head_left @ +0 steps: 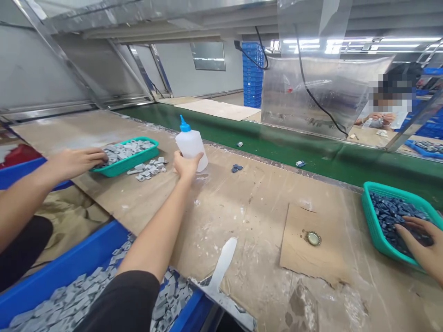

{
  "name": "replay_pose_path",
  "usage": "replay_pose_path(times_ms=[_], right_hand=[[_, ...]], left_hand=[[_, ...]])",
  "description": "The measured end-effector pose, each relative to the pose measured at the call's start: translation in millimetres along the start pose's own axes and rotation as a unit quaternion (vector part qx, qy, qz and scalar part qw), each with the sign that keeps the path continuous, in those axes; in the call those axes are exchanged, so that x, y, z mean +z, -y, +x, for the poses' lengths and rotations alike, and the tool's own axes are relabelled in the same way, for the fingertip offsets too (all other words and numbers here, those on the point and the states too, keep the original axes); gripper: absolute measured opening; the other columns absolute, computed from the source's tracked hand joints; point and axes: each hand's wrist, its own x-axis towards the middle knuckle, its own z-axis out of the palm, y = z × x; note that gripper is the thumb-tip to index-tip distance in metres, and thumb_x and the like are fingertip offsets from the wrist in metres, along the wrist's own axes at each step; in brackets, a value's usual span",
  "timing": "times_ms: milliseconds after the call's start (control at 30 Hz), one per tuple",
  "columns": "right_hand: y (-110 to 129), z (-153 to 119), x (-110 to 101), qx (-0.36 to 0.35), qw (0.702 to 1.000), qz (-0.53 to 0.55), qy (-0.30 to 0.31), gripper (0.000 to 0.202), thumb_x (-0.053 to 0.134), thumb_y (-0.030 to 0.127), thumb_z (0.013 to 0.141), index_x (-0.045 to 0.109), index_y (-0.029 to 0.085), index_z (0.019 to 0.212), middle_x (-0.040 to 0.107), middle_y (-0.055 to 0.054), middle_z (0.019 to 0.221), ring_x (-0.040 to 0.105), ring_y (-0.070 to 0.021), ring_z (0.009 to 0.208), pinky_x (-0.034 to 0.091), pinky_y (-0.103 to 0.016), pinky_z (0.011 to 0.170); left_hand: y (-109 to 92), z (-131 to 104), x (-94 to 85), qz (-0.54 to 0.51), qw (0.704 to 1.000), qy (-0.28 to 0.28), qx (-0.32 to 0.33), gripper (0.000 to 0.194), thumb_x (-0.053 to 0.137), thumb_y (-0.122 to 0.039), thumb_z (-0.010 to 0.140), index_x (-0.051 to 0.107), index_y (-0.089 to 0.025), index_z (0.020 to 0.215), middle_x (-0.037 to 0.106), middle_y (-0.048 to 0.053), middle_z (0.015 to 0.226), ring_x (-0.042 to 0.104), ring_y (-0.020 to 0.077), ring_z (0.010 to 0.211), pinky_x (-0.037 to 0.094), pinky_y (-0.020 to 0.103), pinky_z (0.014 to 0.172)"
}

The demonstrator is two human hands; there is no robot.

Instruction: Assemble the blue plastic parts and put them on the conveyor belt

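Observation:
A white squeeze bottle (189,144) with a blue pointed nozzle is in my left hand (187,165), whose fingers wrap round its lower part; it leans slightly over the table. At the right edge, my right hand (424,244) reaches into a green basket (375,230) heaped with small dark blue pieces (391,207). Its thumb and fingers are apart, over the pieces. A crown bottle cap (314,238), pale inside, lies on a square of cardboard (297,253) between my hands. Several dark pieces (236,168) lie right of the bottle.
At left, a co-worker's hand (78,161) touches a green basket (133,161) of grey pieces. Blue bins (100,244) hold more grey pieces. A white flat blade (224,263) lies by the near edge. Beyond runs a green belt (270,152); another person (398,92) sits across it.

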Motion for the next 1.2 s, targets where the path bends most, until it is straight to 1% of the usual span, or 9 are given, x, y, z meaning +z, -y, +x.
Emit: replay_pose_path(times_ms=[100,167,233,300,433,600,733,900,1200], right_hand=[[19,-5,-11,0.05,0.998,0.006,0.043,0.034,0.05,0.055,0.06,0.058,0.031,0.083,0.066,-0.007,0.09,0.06,-0.0307,0.076,0.044,-0.04,0.056],[28,-7,-16,0.055,0.997,0.009,0.046,0.038,0.047,0.055,0.062,0.058,0.028,0.087,0.065,-0.007,0.092,0.059,-0.0308,0.082,0.044,-0.04,0.062],[33,-10,-19,0.054,0.997,0.014,0.046,0.042,0.045,0.055,0.065,0.058,0.026,0.091,0.065,-0.006,0.094,0.057,-0.0303,0.088,0.044,-0.039,0.066],[36,-12,-21,0.057,0.997,0.018,0.048,0.042,0.044,0.053,0.067,0.059,0.025,0.094,0.065,-0.006,0.093,0.057,-0.0294,0.089,0.043,-0.037,0.066],[36,-15,-23,0.05,0.997,0.036,0.054,0.041,0.045,0.048,0.07,0.059,0.023,0.098,0.065,-0.004,0.094,0.057,-0.0267,0.084,0.041,-0.034,0.066],[34,-15,-20,0.031,0.997,0.068,0.028,0.039,0.047,0.045,0.07,0.059,0.021,0.099,0.066,-0.004,0.089,0.057,-0.0245,0.076,0.04,-0.033,0.064],[33,-15,-17,0.022,0.995,0.102,0.006,0.038,0.048,0.042,0.07,0.06,0.021,0.099,0.066,-0.004,0.083,0.057,-0.0231,0.072,0.04,-0.032,0.061],[33,-15,-18,0.003,0.992,0.127,-0.003,0.037,0.05,0.04,0.07,0.06,0.02,0.099,0.067,-0.004,0.082,0.057,-0.0223,0.068,0.039,-0.031,0.056],[33,-14,-18,0.025,0.99,0.136,0.018,0.037,0.051,0.04,0.069,0.058,0.021,0.101,0.066,-0.003,0.085,0.056,-0.0209,0.065,0.038,-0.03,0.056]], left_hand=[[1,-6,-13.3,0.037,0.996,0.015,0.085,0.055,0.07,-0.044,0.053,0.051,-0.016,0.096,0.059,0.007,0.101,0.055,0.0256,0.097,0.043,0.038,0.084],[-1,-17,-28.0,0.061,0.982,0.057,0.169,0.05,0.067,-0.048,0.054,0.053,-0.017,0.09,0.06,0.006,0.094,0.057,0.0244,0.089,0.045,0.034,0.077],[-6,-35,-44.8,0.102,0.953,0.117,0.261,0.047,0.064,-0.051,0.054,0.054,-0.017,0.086,0.061,0.005,0.086,0.057,0.0235,0.082,0.044,0.031,0.07],[-15,-59,-61.3,0.15,0.902,0.19,0.357,0.046,0.062,-0.052,0.054,0.054,-0.018,0.083,0.061,0.004,0.081,0.057,0.0226,0.076,0.042,0.03,0.067],[-36,-117,-87.0,0.236,0.771,0.304,0.507,0.043,0.058,-0.05,0.059,0.052,-0.016,0.084,0.061,0.005,0.08,0.058,0.0227,0.074,0.04,0.031,0.067],[-57,-173,-102.8,0.337,0.64,0.377,0.578,0.035,0.054,-0.043,0.063,0.052,-0.017,0.087,0.062,0.008,0.085,0.059,0.0238,0.074,0.038,0.027,0.055],[-67,-196,-104.0,0.397,0.568,0.391,0.606,0.028,0.052,-0.034,0.064,0.052,-0.017,0.086,0.062,0.008,0.085,0.06,0.0253,0.075,0.04,0.028,0.053],[-74,-205,-97.4,0.444,0.528,0.384,0.614,0.028,0.054,-0.034,0.062,0.052,-0.018,0.085,0.062,0.009,0.087,0.059,0.0281,0.078,0.041,0.03,0.052],[-87,-206,-94.0,0.464,0.51,0.38,0.616,0.032,0.053,-0.036,0.062,0.053,-0.018,0.089,0.063,0.009,0.089,0.059,0.0286,0.082,0.039,0.029,0.05]])
